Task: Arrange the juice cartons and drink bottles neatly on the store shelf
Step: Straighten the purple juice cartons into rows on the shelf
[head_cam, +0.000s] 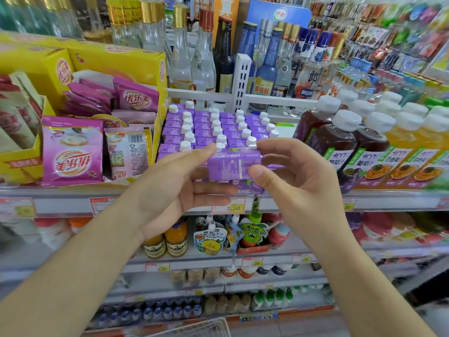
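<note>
Purple and lying on its side, the juice carton [234, 164] sits between your two hands, raised just in front of the shelf edge [388, 203]. Your left hand [179, 183] is turned palm up with its fingers nearly straight; the index finger reaches along the carton's top left corner and the other fingers lie under and behind it. Your right hand [298, 176] curls round the carton's right end, thumb pressed on the near face and fingers over the top far edge, so this hand has the firmer hold.

Just beyond the carton, on the same shelf, stand the stocked purple cartons [213, 128] in tidy rows, each with a white screw cap on top. To their right stand dark grape juice bottles [332, 142], and further right the orange juice bottles [413, 152], all with white caps. To the left of the cartons a yellow display box [116, 62] holds pink milk tea sachets [73, 152], some leaning loosely.

Far behind the cartons, a white rail fronts a row of glass liquor bottles [204, 59]. A price tag [229, 206] hangs on the shelf edge below your hands, and the lower shelf holds fruit drink pouches [211, 237].
</note>
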Tool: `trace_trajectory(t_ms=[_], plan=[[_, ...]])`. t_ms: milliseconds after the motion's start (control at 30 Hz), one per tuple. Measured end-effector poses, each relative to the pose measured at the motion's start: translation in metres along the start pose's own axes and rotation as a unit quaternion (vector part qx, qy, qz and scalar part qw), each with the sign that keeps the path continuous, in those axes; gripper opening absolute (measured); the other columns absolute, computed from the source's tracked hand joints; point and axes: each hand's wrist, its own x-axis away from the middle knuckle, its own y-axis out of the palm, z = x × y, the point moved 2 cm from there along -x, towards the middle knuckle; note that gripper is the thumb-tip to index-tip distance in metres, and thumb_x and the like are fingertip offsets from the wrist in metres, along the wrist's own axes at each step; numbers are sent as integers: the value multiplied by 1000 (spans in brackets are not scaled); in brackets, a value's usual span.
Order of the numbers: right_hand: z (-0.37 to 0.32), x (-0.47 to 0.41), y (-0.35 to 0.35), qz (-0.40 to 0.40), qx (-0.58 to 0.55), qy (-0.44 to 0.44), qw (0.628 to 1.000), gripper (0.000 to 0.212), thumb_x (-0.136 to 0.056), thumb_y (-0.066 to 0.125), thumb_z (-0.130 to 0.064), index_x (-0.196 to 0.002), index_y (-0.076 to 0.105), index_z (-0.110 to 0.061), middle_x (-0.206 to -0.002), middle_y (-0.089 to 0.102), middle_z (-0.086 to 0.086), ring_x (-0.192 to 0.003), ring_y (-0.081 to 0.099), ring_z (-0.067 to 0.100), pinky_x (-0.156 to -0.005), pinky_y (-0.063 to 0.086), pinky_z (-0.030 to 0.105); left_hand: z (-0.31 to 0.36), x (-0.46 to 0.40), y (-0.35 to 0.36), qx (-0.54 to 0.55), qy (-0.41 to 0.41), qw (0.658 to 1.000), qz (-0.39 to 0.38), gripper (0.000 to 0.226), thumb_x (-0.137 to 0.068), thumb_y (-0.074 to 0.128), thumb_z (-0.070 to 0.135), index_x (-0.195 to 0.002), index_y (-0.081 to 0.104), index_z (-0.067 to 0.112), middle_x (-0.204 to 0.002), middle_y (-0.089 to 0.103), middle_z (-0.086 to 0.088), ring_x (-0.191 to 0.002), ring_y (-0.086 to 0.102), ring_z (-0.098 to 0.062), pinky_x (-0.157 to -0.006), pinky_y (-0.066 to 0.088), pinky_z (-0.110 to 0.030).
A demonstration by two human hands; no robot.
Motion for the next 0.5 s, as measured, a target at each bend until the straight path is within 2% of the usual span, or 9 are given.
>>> trace_trajectory(t_ms=[67,167,233,333,400,500], plan=[[1,0,-2,-21,9,-25,999,42,-86,87,-9,-123,71,-19,-120,75,-5,-115,71,19,-89,60,39,0,0,-3,-6,1,1000,-8,30,-103,59,20,-131,69,12,-119,77,-19,-101,77,-36,-79,66,-39],[4,-1,-4,-57,14,-56,997,57,-82,86,7,-130,66,-18,-129,72,-6,-126,66,21,-97,58,41,-2,-3,-8,-27,48,998,6,37,-98,61,3,-133,68,12,-121,76,-20,-106,77,-36,-85,66,-46],[7,-2,-5,-77,0,-57,995,62,-82,83,12,-134,63,-15,-134,68,-3,-131,62,22,-101,56,42,-2,-6,-11,-33,89,995,22,43,-92,64,-4,-132,69,11,-127,72,-18,-107,76,-32,-84,66,-46],[8,-5,-4,-94,-8,-47,994,60,-85,82,9,-137,61,-14,-136,67,-3,-132,62,22,-104,55,41,-3,-10,-17,-68,143,986,46,49,-82,70,-1,-127,74,16,-135,69,-8,-112,75,-28,-86,65,-41],[8,-8,-4,-92,-3,-49,995,54,-88,83,1,-135,64,-15,-130,70,-4,-127,65,22,-100,57,42,-3,-10,-18,-116,175,976,51,49,-81,74,2,-125,75,22,-132,71,0,-111,75,-26,-92,63,-40],[7,-15,-4,-80,24,-42,996,44,-91,83,-10,-131,68,-22,-116,75,-6,-117,69,20,-91,59,40,-1,-9,-17,-210,219,950,71,49,-85,76,-5,-123,75,26,-122,74,8,-101,74,-9,-91,58,-24]])
